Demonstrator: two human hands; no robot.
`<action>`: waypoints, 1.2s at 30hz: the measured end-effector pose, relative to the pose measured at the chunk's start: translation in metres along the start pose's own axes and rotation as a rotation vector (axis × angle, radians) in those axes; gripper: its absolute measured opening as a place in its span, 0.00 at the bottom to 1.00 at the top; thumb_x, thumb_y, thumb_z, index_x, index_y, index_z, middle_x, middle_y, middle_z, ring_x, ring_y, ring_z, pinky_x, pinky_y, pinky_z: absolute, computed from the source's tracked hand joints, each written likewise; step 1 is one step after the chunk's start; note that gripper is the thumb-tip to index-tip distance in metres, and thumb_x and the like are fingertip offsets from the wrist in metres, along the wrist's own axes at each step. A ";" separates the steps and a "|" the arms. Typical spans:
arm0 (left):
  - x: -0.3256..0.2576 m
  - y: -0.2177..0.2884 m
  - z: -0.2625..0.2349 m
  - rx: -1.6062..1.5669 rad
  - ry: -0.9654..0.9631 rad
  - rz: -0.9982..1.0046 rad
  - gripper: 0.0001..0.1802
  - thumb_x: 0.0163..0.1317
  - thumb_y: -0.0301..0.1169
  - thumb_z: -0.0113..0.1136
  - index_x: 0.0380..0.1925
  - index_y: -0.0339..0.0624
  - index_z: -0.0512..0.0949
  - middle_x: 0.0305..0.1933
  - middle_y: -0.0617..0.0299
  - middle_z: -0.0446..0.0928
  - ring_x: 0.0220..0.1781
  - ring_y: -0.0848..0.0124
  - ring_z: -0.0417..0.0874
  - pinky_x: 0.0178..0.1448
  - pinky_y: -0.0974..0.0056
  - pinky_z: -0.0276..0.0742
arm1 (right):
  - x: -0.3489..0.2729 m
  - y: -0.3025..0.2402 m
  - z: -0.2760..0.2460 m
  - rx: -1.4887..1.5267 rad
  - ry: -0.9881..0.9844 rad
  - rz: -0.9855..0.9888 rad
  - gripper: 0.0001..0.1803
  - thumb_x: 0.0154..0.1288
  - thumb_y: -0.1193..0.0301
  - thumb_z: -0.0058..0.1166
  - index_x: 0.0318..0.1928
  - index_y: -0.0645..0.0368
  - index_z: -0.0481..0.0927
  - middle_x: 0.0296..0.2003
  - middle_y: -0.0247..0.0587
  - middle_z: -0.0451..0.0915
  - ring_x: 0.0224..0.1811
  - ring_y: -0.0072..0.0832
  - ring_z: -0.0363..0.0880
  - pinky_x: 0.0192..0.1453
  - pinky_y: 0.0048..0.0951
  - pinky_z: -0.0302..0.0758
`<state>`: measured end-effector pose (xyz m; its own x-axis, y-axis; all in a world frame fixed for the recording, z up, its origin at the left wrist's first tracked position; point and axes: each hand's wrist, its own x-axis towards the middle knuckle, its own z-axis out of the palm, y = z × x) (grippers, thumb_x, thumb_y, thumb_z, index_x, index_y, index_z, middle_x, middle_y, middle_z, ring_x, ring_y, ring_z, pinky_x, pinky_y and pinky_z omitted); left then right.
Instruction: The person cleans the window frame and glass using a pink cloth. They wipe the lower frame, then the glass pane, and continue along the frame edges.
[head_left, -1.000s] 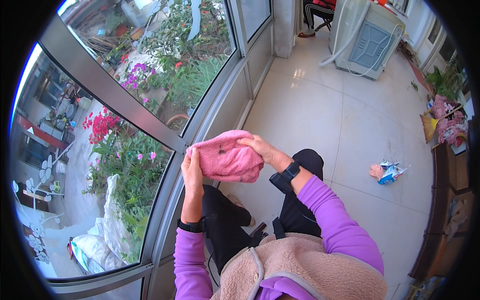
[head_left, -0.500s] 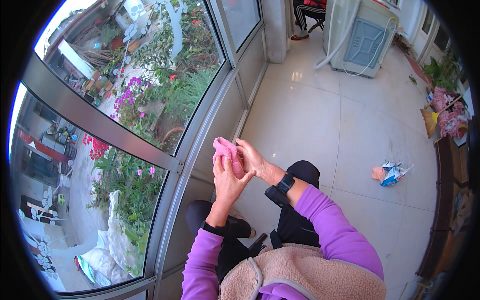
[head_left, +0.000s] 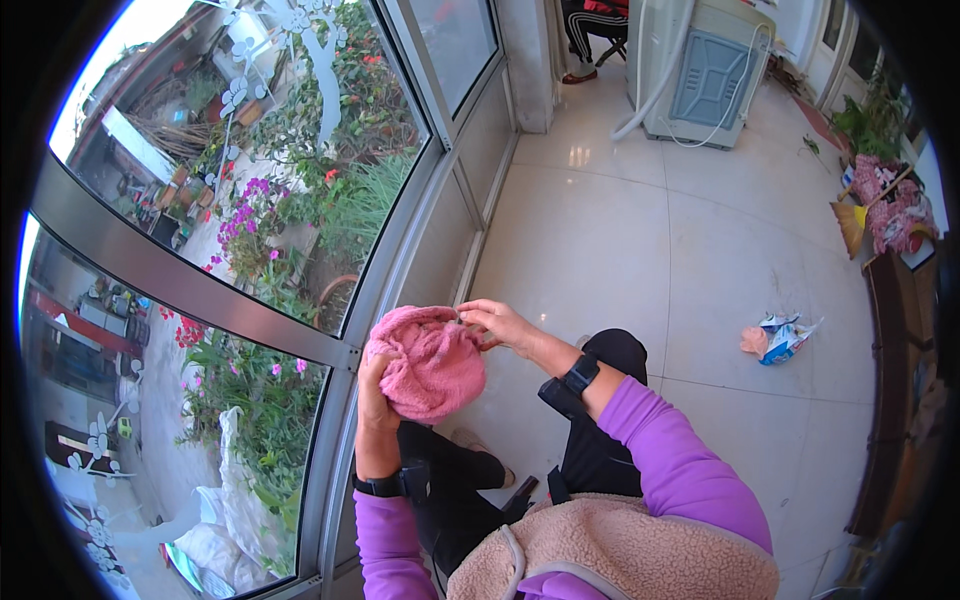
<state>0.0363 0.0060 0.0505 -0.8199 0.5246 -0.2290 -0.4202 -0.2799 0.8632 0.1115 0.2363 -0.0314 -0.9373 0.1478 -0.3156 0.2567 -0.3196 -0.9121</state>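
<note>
A pink terry cloth (head_left: 428, 365), loosely bunched into a rounded, pouch-like shape, hangs between my hands above my lap, beside the window frame. My left hand (head_left: 376, 395) is closed on its left side, with the thumb and part of the fingers hidden by the fabric. At the upper right edge of the cloth, my right hand (head_left: 503, 325) has its fingertips pinched together on the rim. Dark bands circle both my wrists.
A metal-framed window (head_left: 230, 310) runs along my left, with plants outside. On the tiled floor to the right lies a crumpled blue-and-white packet (head_left: 785, 338). A washing machine (head_left: 700, 85) stands ahead, a seated person's leg (head_left: 580, 40) beside it. A yellow broom (head_left: 851, 225) is at far right.
The pink cloth has gone from a small folded bundle to a wider, opened-out shape. My left hand has moved left and down with it; my right hand has lowered slightly.
</note>
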 end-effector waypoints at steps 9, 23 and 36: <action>-0.013 0.014 0.012 -0.207 -0.035 -0.044 0.25 0.60 0.30 0.55 0.58 0.34 0.72 0.56 0.53 0.79 0.57 0.60 0.79 0.65 0.57 0.73 | -0.008 -0.003 0.018 0.156 -0.207 0.041 0.42 0.70 0.34 0.41 0.69 0.54 0.68 0.60 0.39 0.76 0.62 0.30 0.73 0.66 0.40 0.70; 0.010 -0.039 0.037 -0.014 -0.178 -0.243 0.32 0.55 0.26 0.50 0.63 0.34 0.68 0.58 0.54 0.76 0.59 0.65 0.77 0.66 0.63 0.71 | -0.038 -0.014 0.012 0.486 0.116 -0.107 0.20 0.68 0.69 0.59 0.58 0.61 0.74 0.51 0.38 0.80 0.54 0.26 0.80 0.60 0.33 0.77; 0.132 -0.191 -0.002 0.192 0.066 -0.754 0.26 0.72 0.39 0.42 0.64 0.35 0.71 0.62 0.55 0.74 0.63 0.67 0.71 0.71 0.64 0.61 | 0.020 0.013 -0.052 0.544 0.461 0.253 0.19 0.65 0.74 0.61 0.54 0.65 0.77 0.47 0.37 0.82 0.49 0.24 0.81 0.54 0.29 0.78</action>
<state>0.0079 0.1277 -0.1456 -0.3638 0.4671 -0.8059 -0.8035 0.2803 0.5252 0.1079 0.2836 -0.0629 -0.6409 0.3468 -0.6848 0.1862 -0.7952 -0.5770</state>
